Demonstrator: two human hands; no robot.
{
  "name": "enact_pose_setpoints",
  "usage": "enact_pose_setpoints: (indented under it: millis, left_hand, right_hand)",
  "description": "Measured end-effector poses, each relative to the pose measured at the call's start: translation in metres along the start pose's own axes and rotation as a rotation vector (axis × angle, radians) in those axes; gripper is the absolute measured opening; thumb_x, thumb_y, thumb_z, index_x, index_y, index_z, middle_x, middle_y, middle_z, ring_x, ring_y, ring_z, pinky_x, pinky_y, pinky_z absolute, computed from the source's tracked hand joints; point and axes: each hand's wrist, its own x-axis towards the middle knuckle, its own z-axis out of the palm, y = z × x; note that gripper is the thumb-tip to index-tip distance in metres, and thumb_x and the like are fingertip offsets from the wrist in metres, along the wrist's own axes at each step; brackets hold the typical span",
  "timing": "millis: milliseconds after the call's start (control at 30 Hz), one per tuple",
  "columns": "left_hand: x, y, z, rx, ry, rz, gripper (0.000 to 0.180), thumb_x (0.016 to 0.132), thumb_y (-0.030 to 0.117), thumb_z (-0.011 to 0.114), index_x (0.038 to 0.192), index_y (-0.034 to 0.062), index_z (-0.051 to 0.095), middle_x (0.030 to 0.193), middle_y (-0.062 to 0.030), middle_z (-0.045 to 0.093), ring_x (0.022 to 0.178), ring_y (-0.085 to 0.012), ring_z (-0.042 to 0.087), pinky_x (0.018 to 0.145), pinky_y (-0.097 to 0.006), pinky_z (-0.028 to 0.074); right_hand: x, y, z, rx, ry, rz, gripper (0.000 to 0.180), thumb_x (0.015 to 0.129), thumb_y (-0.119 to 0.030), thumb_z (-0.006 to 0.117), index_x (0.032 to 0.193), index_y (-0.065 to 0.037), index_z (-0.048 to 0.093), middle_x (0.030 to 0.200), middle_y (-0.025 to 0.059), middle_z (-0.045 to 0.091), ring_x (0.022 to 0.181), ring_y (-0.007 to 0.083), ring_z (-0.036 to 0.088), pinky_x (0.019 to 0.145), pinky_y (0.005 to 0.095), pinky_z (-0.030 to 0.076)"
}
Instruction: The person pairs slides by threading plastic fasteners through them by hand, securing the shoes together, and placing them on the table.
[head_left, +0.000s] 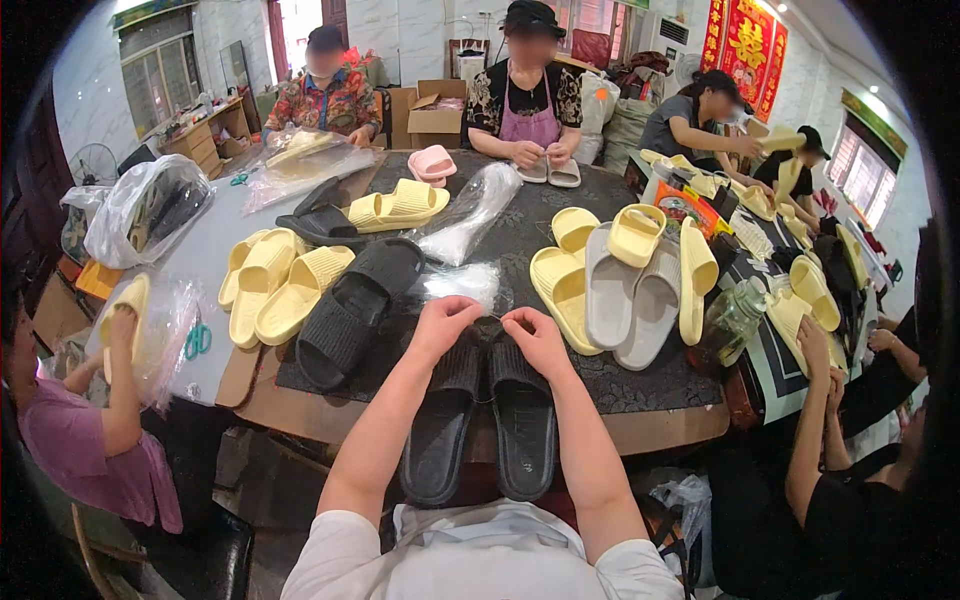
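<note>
Black foam: a pair of black slippers [485, 415] lies side by side at the near edge of the table [660, 425], heels overhanging toward the seated person, toes pointing away across the table. Their long axes run parallel, straight out from the person's body. The left hand [443, 325] rests on the strap of the left slipper, fingers curled and pinched shut; the right hand [535, 335] sits likewise on the right slipper's strap, thumb and forefinger closed. Between the two pinches a thin thread or tie appears to stretch, though it is too fine to make out clearly. Each hand thus lies directly over its own slipper, neither nearer than the other, the gap between them falling on the seam where the two straps meet. To the left lies another black slipper [350, 310] beside yellow slippers [275, 285]; to the right, grey slippers [630, 300]. Clear plastic bags [460, 230] lie just beyond the hands.
</note>
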Motion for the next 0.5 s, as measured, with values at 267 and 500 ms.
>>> enact_pose_setpoints:
  millis: [267, 500]
  left_hand:
    - [-0.0016, 0.0004, -0.0005, -0.042, -0.059, -0.051, 0.020, 0.086, 0.018, 0.069, 0.092, -0.0011, 0.068, 0.079, 0.0005, 0.064, 0.072, -0.0066, 0.056, 0.066, -0.022, 0.044]
    - [-0.0006, 0.0057, -0.0006, -0.044, -0.051, -0.067, 0.019, 0.085, 0.018, 0.069, 0.090, -0.0002, 0.069, 0.077, 0.0011, 0.064, 0.071, -0.0067, 0.056, 0.066, -0.022, 0.044]
  right_hand:
    - [-0.0008, -0.0050, 0.0007, 0.042, -0.029, 0.044, 0.016, 0.088, -0.014, 0.062, 0.096, 0.000, 0.063, 0.077, 0.0028, 0.064, 0.073, 0.0092, 0.058, 0.068, 0.0250, 0.047]
    - [-0.0018, -0.0069, 0.0003, 0.041, 0.001, 0.022, 0.015, 0.087, -0.014, 0.064, 0.095, -0.001, 0.064, 0.079, 0.0008, 0.064, 0.073, 0.0071, 0.057, 0.068, 0.0243, 0.047]
